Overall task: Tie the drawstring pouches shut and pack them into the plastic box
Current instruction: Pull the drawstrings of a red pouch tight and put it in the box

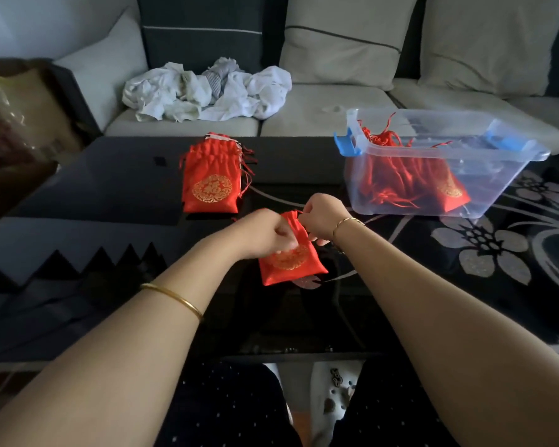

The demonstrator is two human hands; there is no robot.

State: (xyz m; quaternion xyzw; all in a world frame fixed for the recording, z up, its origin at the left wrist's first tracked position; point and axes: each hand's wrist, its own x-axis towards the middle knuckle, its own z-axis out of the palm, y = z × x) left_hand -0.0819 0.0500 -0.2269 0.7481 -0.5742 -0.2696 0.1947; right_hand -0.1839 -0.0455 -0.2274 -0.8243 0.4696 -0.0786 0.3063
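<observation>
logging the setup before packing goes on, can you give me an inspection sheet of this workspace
surface: dark glossy table, pale flower pattern on its right side
job's things: held pouch, red, at centre; stack of pouches behind it to the left; clear plastic box at right, open on top, with packed pouches inside
clutter: crumpled white cloths on the sofa
grippers: left hand and right hand both pinch the held pouch at its neck, fingers curled
cables: nothing seen
surroundings: pale sofa with cushions behind the table
</observation>
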